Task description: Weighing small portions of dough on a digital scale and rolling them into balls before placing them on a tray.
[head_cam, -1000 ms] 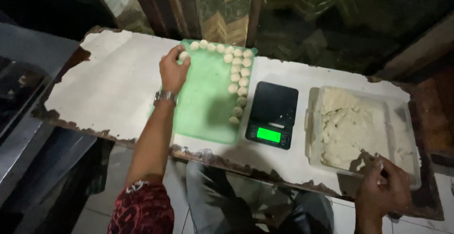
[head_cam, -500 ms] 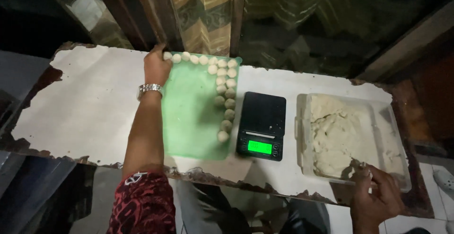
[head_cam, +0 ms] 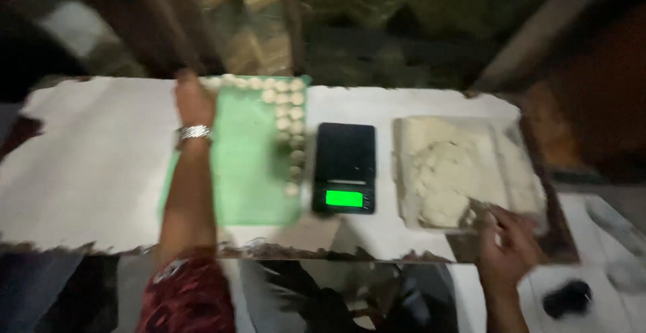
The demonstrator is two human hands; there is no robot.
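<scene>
Left hand (head_cam: 192, 97) flat on green mat (head_cam: 249, 171) beside dough balls (head_cam: 291, 114) (blurred), right hand (head_cam: 508, 239) pinching dough (head_cam: 457, 171).

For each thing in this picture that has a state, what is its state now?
Left hand: reaching to the far left corner of the green mat.
Right hand: at the near edge of the dough tray.
Scale: switched on, green display lit, platform bare.
Dough balls: lined along the mat's far and right edges.
Dough mass: lumpy, in the tray.

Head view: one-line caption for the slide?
Left hand on green mat edged with dough balls; right hand at dough tray.
</scene>
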